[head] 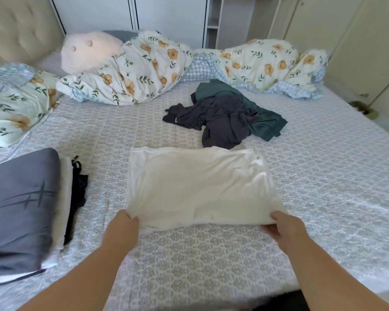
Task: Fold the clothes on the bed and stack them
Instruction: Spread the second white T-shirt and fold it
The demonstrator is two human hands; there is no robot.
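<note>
White garment [198, 187], already folded to a rough rectangle, is laid flat on the patterned bed sheet [323, 176] in the middle of the bed, and its near edge is pinched at both corners: the left corner by the left hand [124, 225], the right corner by the right hand [285, 227], each with fingers curled on the cloth. For a good fold, both corners should be lifted together and carried evenly to the far edge, so that the edges are matched and no wrinkle is pressed in; the right side looks a little bunched and could be smoothed first. Containers are not seen. A stack of folded clothes [25, 209] is placed at the left, with a grey-blue piece on top and white and black pieces under it. Two unfolded pieces, a dark navy garment [216, 122] and a green garment [267, 124], are heaped just behind the white one
</note>
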